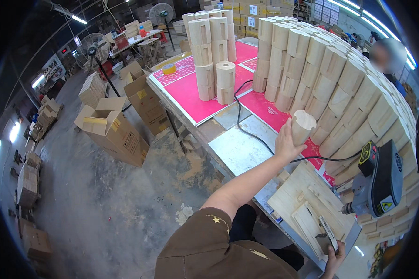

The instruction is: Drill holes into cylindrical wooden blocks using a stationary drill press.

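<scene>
My left hand (287,142), arm stretched out over the bench, is closed around a pale wooden cylinder (304,125). The cylinder stands beside the wall of stacked cylinders (312,69); whether it rests on the bench I cannot tell. Down at the lower right, my right hand (335,256) grips the end of a narrow wooden strip (329,232) with dark parts on it. That strip sits on a wooden jig board (307,204) with other wooden rails. A bench drill (381,179) stands to the right of the board, its chuck (348,208) at the board's edge.
A black cable (256,136) crosses the bench. Further back, more cylinder stacks (203,58) and a yellow tape roll (169,69) sit on a pink sheet (184,95). Open cardboard boxes (114,132) stand on the floor at left. Another person (388,56) is at the far right.
</scene>
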`<state>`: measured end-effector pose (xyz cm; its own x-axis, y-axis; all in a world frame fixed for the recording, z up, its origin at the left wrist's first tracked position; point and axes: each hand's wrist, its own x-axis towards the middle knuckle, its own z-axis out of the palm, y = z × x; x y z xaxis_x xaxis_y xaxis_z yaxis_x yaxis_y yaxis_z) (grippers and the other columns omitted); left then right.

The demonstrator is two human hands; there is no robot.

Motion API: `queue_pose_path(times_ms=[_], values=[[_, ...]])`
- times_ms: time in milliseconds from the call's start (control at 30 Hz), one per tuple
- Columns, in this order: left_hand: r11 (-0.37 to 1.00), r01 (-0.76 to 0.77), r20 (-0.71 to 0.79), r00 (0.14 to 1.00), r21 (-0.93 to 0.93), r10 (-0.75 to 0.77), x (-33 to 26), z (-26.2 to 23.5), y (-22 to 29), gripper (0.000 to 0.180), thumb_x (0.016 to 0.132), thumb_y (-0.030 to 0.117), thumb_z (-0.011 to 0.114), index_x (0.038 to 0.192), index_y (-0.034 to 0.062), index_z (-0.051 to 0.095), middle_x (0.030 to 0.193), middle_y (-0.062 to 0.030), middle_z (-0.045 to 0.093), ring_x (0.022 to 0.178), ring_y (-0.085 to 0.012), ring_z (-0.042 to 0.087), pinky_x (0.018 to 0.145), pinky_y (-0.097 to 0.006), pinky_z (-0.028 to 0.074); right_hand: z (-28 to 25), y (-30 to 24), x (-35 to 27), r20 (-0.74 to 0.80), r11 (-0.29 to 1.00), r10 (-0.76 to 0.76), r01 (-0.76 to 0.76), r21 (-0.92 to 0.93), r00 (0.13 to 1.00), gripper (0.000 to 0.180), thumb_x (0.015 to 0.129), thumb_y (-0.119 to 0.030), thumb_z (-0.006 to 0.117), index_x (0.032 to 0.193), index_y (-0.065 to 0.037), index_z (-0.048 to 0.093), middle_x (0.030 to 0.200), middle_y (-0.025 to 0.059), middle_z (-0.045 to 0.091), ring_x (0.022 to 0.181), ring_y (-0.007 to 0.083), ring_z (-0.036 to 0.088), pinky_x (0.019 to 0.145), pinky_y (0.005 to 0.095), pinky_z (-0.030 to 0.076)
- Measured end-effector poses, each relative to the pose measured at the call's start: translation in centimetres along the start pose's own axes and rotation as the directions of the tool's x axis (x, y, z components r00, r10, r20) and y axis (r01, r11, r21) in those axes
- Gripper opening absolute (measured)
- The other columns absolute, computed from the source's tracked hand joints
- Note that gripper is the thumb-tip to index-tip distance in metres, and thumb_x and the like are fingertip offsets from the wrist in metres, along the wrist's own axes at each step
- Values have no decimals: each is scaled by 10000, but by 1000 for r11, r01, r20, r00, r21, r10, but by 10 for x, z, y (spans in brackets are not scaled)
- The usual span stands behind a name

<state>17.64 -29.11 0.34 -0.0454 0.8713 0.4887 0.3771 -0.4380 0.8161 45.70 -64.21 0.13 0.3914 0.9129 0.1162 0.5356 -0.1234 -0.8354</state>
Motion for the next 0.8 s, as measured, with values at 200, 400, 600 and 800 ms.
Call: queue_pose_path(times_ms=[200,400,600,800], values=[[999,-32,-154,987,32,36,10,23,-12,1000,532,181,823,1335,-18,262,1287,-233,410,1204,-368,394,1025,-400,318,5,0,4,-107,999,-46,46,-5,993,240,702,-75,676,916,10,609,830,70,542,799,176,514,718,276,402],[995,-32,-308,950,93,60,7,24,-15,871,526,156,817,1249,3,357,1136,-207,491,1062,-353,482,930,-408,383,14,-18,16,-95,996,-92,92,-3,991,219,686,-65,684,885,4,624,781,56,551,743,172,507,686,276,393],[991,18,-351,934,-132,-64,0,38,-7,640,612,195,742,1132,-12,432,1077,-195,501,1038,-340,486,900,-397,396,5,2,3,-127,980,-194,186,-72,973,251,694,-74,702,916,6,615,821,65,551,793,191,508,730,280,392],[984,-155,-380,918,-85,111,-16,-15,21,609,606,197,761,1111,3,482,1060,-165,516,1013,-303,511,893,-377,409,11,8,10,-94,995,-89,93,35,992,235,712,-74,696,921,-4,616,788,42,516,797,180,482,744,273,379]])
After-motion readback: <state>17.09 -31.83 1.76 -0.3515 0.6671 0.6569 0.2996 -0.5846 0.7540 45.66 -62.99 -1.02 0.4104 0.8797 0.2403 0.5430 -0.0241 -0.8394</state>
